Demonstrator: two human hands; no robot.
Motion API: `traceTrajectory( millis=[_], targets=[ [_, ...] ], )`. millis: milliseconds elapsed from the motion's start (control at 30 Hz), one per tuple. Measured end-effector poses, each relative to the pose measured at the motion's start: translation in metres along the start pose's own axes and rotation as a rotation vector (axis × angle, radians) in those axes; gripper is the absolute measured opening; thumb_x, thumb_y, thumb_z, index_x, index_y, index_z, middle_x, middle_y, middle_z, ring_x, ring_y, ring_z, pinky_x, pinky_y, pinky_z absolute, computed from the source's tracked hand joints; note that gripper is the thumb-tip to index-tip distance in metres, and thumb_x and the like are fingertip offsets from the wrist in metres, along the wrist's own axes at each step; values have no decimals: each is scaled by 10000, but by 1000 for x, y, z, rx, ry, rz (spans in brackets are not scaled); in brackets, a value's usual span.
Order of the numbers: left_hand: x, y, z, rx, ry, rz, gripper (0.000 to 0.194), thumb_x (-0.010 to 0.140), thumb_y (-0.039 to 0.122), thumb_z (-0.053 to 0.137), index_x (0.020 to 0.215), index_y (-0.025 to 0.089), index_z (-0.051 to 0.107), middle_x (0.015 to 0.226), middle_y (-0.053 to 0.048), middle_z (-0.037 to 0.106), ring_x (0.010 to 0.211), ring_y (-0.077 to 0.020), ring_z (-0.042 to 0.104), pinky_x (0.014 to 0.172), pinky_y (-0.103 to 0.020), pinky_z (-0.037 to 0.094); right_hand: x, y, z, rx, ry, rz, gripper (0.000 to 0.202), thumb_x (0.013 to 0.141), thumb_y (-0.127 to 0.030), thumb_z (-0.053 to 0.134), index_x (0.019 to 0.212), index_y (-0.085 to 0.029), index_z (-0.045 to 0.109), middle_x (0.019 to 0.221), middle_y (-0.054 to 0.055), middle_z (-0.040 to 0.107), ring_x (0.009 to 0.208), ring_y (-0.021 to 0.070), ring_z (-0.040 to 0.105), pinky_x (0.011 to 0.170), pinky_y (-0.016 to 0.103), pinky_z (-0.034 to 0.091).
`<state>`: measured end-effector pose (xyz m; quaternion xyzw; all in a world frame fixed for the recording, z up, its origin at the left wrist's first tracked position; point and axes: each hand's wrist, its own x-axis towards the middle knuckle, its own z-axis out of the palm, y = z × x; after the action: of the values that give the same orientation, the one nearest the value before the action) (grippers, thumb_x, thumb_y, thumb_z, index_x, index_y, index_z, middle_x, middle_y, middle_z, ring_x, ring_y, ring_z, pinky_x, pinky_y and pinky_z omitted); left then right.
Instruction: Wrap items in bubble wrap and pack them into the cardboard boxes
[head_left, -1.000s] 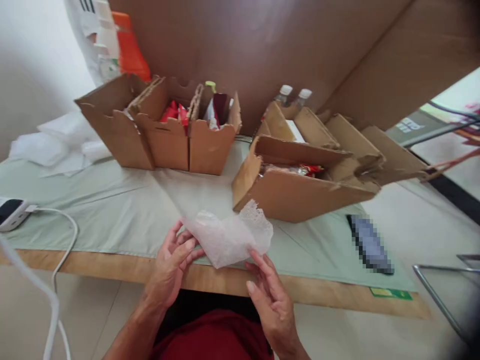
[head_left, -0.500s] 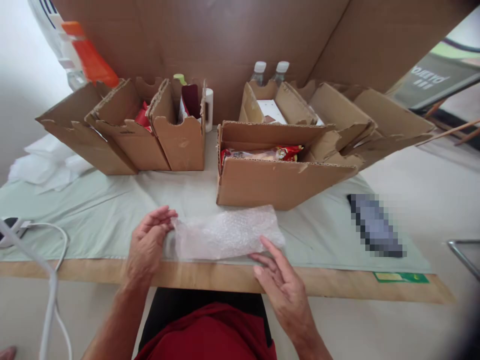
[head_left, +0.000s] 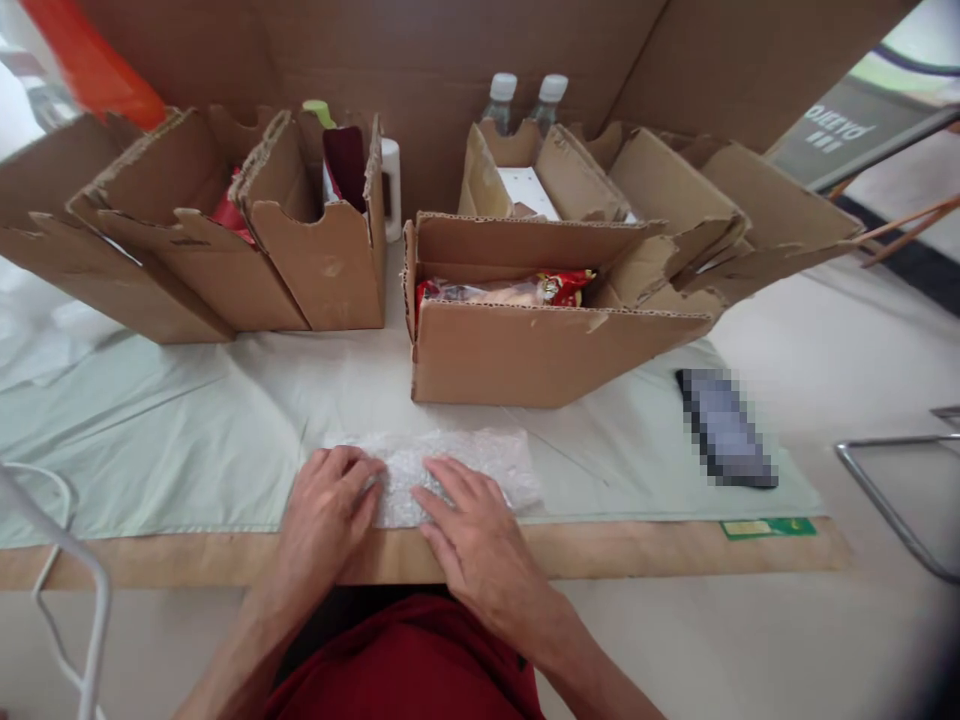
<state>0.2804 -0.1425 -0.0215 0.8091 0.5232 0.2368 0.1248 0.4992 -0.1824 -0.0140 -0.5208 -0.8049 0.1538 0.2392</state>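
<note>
Bubble wrap (head_left: pixel 495 462) lies flat near the front edge of the cloth-covered table. My left hand (head_left: pixel 330 505) is on its left end, the fingers curled close together over the plastic; whether they pinch it is hidden. Spread fingers of my right hand (head_left: pixel 469 525) rest on the middle of the wrap. Just behind it stands a low cardboard box (head_left: pixel 555 355) with red and clear packets (head_left: pixel 566 288) inside.
Upright cardboard boxes stand at the back left (head_left: pixel 322 265) and back right (head_left: pixel 682 195). A pixelated dark object (head_left: pixel 727 430) lies on the right. White cables (head_left: pixel 94 620) hang at the lower left. Two capped bottles (head_left: pixel 501 100) show behind.
Both hands have moved onto the bubble wrap and closer together, my right hand leftwards from its right end. The view has shifted, with the boxes now higher and further left.
</note>
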Motion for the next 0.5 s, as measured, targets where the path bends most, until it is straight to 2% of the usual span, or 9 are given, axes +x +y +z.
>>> traceTrajectory(
  millis=[67, 133, 200, 267, 333, 400, 433, 500],
  targets=[
    [-1, -16, 8, -18, -14, 3, 237, 955, 243, 544, 1046, 231, 763, 988, -90, 718, 920, -260, 652, 815, -414, 546, -20, 23, 1, -75, 61, 68, 325, 1000, -214, 532, 1272, -215, 709, 1393, 132, 682, 1311, 326, 614, 1024, 540, 525],
    [-3, -24, 9, -56, -20, 18, 252, 946, 233, 547, 1075, 235, 764, 1009, -91, 721, 936, -263, 655, 813, -415, 549, -50, 50, -11, -160, 225, 161, 285, 1012, -258, 541, 1231, -208, 716, 1331, 137, 713, 1258, 337, 645, 1003, 551, 517],
    [-4, -24, 5, -89, -30, 34, 252, 945, 219, 551, 1085, 244, 760, 1022, -80, 724, 940, -252, 660, 828, -411, 555, -73, 69, -29, -220, 345, 226, 232, 1014, -292, 548, 1121, -198, 730, 1235, 145, 739, 1194, 349, 665, 989, 564, 506],
    [-7, -19, -4, -112, 11, 17, 239, 956, 235, 559, 1101, 250, 748, 1095, -79, 718, 995, -244, 672, 869, -399, 565, -81, 77, -45, -225, 396, 255, 216, 1013, -315, 550, 1073, -203, 725, 1156, 133, 748, 1120, 332, 682, 977, 548, 504],
    [-12, -16, -15, -84, 120, -63, 223, 968, 282, 574, 1121, 249, 733, 1180, -88, 698, 1067, -249, 672, 907, -393, 569, -70, 76, -54, -191, 395, 256, 227, 1014, -343, 553, 1110, -217, 716, 1134, 114, 747, 1078, 307, 687, 969, 515, 508],
    [-19, -16, -25, 6, 228, -169, 242, 970, 360, 591, 1125, 230, 724, 1178, -105, 686, 1077, -272, 667, 909, -412, 566, -47, 72, -54, -166, 364, 251, 285, 1013, -400, 550, 1158, -216, 712, 1142, 116, 743, 1079, 305, 682, 961, 496, 512],
    [-23, -18, -29, 62, 243, -216, 280, 966, 414, 595, 1118, 217, 722, 1144, -113, 684, 1055, -287, 665, 900, -431, 562, -34, 70, -52, -175, 335, 260, 329, 1010, -440, 546, 1171, -207, 714, 1145, 125, 740, 1074, 314, 679, 949, 498, 514],
    [-30, -24, -32, 159, 184, -285, 412, 944, 544, 583, 1100, 187, 717, 1066, -129, 674, 1002, -321, 651, 876, -479, 551, -10, 70, -46, -227, 244, 302, 407, 991, -497, 548, 1170, -176, 723, 1119, 148, 738, 1036, 336, 675, 914, 510, 516]
  ],
)
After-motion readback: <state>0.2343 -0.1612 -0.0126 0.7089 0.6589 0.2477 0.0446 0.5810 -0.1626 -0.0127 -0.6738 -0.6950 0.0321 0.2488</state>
